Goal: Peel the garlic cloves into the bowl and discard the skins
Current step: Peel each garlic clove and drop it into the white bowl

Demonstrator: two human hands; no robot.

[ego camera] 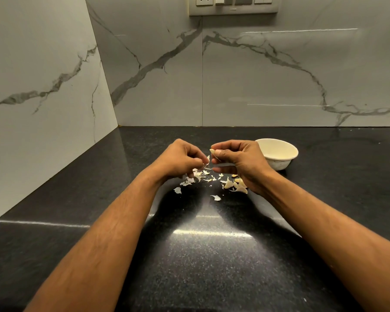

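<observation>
I'm pinching a garlic clove (212, 151) in my right hand (236, 161), left hand (180, 159) pinching its skin (207, 162) above the bench (212, 255).

On the counter (200, 255), the bowl (277, 153) stands to the right, behind the right hand (236, 163). Skins (196, 176) lie scattered below the left hand (180, 161); garlic cloves (234, 184) lie just right of them, beside the right wrist

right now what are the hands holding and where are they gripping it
The right hand pinches a garlic clove between thumb and fingertips, its tip poking out. The left hand pinches a strip of skin at its end.
</observation>
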